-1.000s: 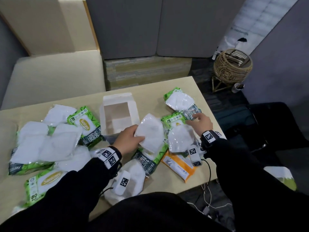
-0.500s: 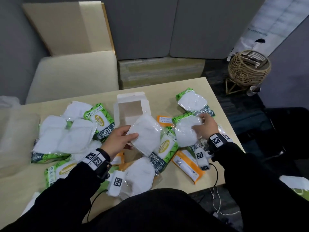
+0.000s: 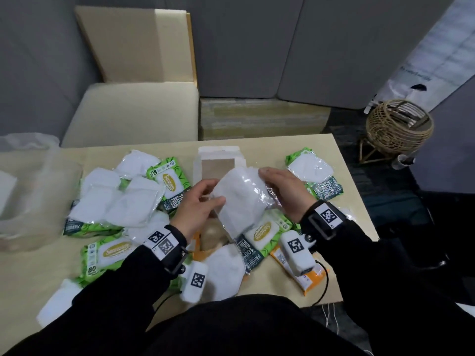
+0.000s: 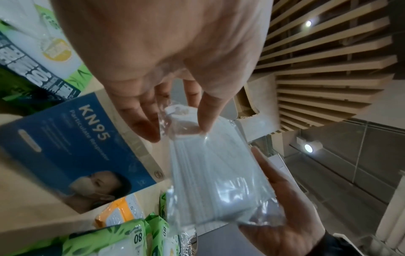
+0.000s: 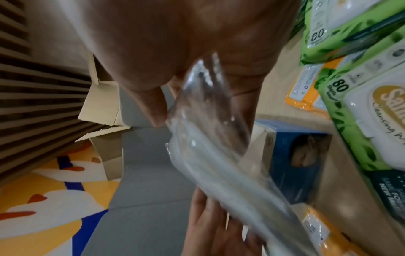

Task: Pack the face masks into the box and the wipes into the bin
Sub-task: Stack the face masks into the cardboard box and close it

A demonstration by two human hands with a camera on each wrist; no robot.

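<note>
Between my two hands I hold white face mask packs (image 3: 241,201) in clear plastic, just in front of the open white box (image 3: 218,154). My left hand (image 3: 216,192) pinches their near-left corner. My right hand (image 3: 272,186) grips the right side. The left wrist view shows my left fingers (image 4: 203,117) nipping the masks' (image 4: 219,173) plastic edge, the right hand (image 4: 285,207) on the far end, and the box's blue KN95 side (image 4: 76,147). In the right wrist view the masks (image 5: 208,155) run from my right thumb (image 5: 153,107) to the left hand (image 5: 214,225).
More mask packs (image 3: 115,199) and green wipes packs (image 3: 169,183) lie across the table (image 3: 344,191), with orange wipes packs (image 3: 308,278) near the front edge. A clear plastic bin (image 3: 25,188) stands at the far left. A wicker basket (image 3: 398,127) sits on the floor to the right.
My right hand lifted a mask pack from the right and brought it against the pack in my left hand. Both hands now hold them together near the box.
</note>
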